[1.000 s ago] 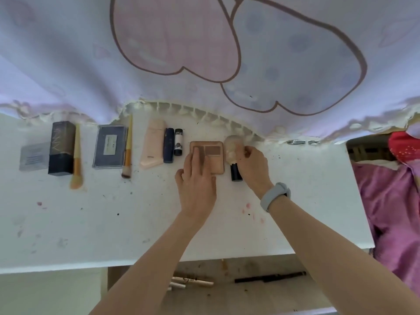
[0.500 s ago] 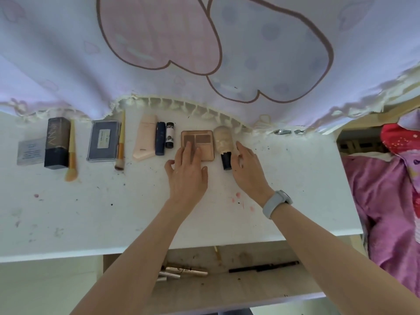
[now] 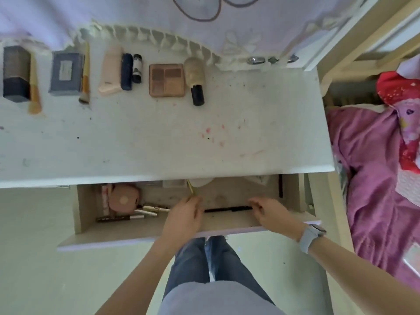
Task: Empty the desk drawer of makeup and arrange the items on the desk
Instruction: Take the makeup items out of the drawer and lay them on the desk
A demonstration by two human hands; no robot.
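The open desk drawer [image 3: 136, 238] sits below the white desk [image 3: 159, 151]. My left hand [image 3: 184, 215] is inside it and pinches a thin yellow pencil [image 3: 190, 189] that points away from me. My right hand [image 3: 271, 212] pinches the right end of a black pencil [image 3: 227, 209] lying along the drawer floor. At the drawer's left lie a pink round compact [image 3: 123, 200], several pale pens [image 3: 151, 210] and a brown pencil [image 3: 118, 218]. Along the desk's back edge a row holds an eyeshadow palette [image 3: 167, 80] and a powder brush [image 3: 196, 81].
Further left in the row are a navy tube [image 3: 126, 72], a pink tube [image 3: 111, 71], a grey-blue case [image 3: 66, 75], two brushes and a dark box [image 3: 16, 73]. A curtain [image 3: 136, 12] hangs behind. A bed with pink bedding [image 3: 372, 178] borders the desk's right side.
Both hands left the palette and powder brush on the desk and dropped into the drawer, where each has taken hold of a pencil. The view tilted down.
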